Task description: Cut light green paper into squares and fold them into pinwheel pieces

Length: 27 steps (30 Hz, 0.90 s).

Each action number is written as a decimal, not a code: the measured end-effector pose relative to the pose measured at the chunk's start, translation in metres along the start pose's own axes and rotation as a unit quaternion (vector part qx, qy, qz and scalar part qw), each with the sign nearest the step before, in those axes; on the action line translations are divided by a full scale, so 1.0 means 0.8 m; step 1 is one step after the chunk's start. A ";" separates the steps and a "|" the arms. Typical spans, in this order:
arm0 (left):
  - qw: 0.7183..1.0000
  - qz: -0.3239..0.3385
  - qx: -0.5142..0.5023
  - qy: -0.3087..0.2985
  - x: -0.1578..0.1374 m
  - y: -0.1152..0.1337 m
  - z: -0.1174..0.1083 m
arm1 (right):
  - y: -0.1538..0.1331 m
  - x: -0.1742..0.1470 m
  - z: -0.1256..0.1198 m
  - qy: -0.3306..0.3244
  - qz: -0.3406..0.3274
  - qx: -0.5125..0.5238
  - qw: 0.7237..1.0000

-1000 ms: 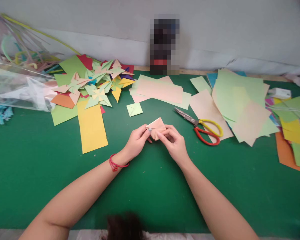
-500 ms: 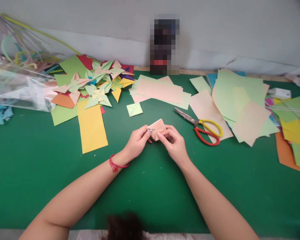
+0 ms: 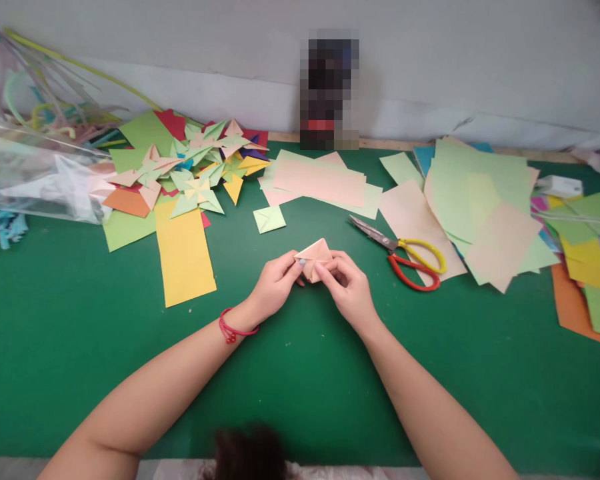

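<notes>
A small folded piece of pale pink paper [image 3: 316, 253] is held between both hands above the green table [image 3: 300, 380]. My left hand [image 3: 275, 283] pinches its left side, thumb on the near face. On the right side, my right hand [image 3: 349, 287] grips it with thumb and fingers closed. The fingertips behind the paper are partly hidden. Just beyond my left hand lies a small light green folded paper square [image 3: 269, 219]. To the right of my right hand rest scissors [image 3: 393, 247] with one yellow and one red handle, blades closed.
Folded paper stars [image 3: 197, 190] pile up at the back left, beside a yellow sheet [image 3: 186, 257] and a clear plastic bag [image 3: 40, 173]. Pink and green strips [image 3: 320, 181] lie at the back middle. Loose sheets [image 3: 480, 200] spread at the right. A pixelated object [image 3: 327, 93] stands against the wall.
</notes>
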<state>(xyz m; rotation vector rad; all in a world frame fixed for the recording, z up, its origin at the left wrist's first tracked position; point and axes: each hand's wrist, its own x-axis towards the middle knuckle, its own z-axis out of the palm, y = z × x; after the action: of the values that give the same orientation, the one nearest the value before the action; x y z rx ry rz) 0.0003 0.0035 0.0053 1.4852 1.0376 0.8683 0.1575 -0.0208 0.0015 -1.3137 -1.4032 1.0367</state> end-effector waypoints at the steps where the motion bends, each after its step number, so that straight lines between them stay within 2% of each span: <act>1: 1.000 0.001 0.002 0.002 0.000 0.000 0.000 | 0.000 0.000 0.000 -0.001 0.000 0.000 1.000; 17: 0.999 -0.002 -0.016 -0.043 0.001 -0.003 0.000 | -0.004 -0.002 0.001 0.016 -0.009 -0.058 0.998; 22: 0.999 0.003 -0.016 -0.050 0.000 -0.003 0.001 | -0.006 -0.004 0.001 0.042 -0.001 -0.078 0.996; 27: 0.999 0.008 -0.012 -0.033 -0.001 -0.003 0.001 | -0.003 -0.003 0.003 0.084 0.004 -0.048 0.995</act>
<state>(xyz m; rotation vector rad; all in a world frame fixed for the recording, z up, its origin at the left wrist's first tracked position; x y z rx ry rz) 0.0004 0.0022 0.0031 1.4939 0.9657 0.8346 0.1544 -0.0233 0.0030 -1.4422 -1.3357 0.8511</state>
